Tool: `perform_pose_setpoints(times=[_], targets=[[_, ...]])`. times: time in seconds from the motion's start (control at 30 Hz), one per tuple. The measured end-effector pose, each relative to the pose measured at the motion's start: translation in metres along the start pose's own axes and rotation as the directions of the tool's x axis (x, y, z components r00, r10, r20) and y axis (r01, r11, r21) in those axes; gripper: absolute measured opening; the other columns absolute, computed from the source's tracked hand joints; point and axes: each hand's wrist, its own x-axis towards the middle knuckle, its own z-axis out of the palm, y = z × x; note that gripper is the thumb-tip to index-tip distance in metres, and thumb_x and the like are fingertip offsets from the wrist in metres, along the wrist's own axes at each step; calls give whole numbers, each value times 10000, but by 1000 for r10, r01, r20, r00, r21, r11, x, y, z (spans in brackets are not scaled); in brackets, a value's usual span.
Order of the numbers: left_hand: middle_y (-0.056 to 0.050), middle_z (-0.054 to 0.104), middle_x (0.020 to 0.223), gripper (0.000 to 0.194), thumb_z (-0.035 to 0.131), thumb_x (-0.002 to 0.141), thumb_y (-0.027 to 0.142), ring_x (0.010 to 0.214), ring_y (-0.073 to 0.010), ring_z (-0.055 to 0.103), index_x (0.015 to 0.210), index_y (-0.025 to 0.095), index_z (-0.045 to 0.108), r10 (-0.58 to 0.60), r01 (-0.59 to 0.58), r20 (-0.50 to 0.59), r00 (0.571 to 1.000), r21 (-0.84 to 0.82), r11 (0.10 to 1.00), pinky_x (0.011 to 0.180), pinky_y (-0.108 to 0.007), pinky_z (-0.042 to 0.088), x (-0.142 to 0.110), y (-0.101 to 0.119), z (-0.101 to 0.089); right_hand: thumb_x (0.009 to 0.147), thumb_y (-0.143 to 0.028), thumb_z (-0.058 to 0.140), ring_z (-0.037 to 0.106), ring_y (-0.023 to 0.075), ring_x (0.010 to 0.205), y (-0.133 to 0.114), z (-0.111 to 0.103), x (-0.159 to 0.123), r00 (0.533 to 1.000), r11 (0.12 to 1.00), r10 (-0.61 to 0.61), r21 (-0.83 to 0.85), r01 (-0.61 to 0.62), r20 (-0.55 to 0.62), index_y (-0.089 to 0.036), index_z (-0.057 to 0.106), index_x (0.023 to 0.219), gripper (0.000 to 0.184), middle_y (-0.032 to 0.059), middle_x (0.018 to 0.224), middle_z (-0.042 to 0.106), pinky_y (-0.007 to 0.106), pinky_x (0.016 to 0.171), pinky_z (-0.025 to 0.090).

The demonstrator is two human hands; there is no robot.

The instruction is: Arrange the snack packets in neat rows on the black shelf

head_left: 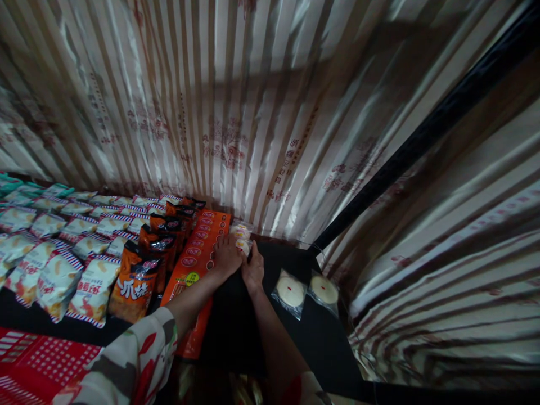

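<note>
My left hand point(228, 256) reaches over the right edge of a long orange printed sheet of snack packs point(198, 247), its fingers closed at the left side of a small clear packet point(242, 245). My right hand point(253, 269) closes on the same packet from its right side, thumb pointing up. The packet holds pale pieces with small yellow and red marks. Another similar clear packet point(241, 229) lies just behind it. My fingertips are partly hidden and dim. To the right, a round pale flat cake in a clear bag point(291, 290) lies apart from both hands.
A second bagged round cake point(324, 289) lies further right on the black table point(314, 334). Rows of white snack bags point(93, 289) and orange snack bags point(134, 287) stand left. A red perforated basket point(46, 360) is at lower left. Behind hangs a pleated curtain point(253, 112), crossed by a black pole point(405, 149).
</note>
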Motion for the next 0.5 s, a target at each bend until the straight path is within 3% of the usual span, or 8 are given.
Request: perform_pose_setpoints(times=[0.23, 0.5], targets=[[-116, 532, 1279, 395, 459, 777, 132, 1326, -259, 292, 1168, 135, 512, 7, -7, 1, 1000, -28, 1000, 1054, -436, 298, 1, -5, 0, 852, -409, 421, 458, 269, 1162, 0, 3, 0, 1000, 999, 12, -37, -12, 3, -95, 350, 1374, 613, 168, 1240, 543, 391, 958, 378], [-127, 430, 1387, 458, 459, 786, 156, 1360, -292, 230, 1241, 119, 495, 10, -11, -54, 999, -23, 1000, 1110, -459, 235, -24, 9, -6, 816, -411, 460, 477, 270, 1124, 2, 5, -1, 998, 1000, -6, -5, 6, -70, -84, 349, 1359, 643, 169, 1184, 576, 395, 931, 395]])
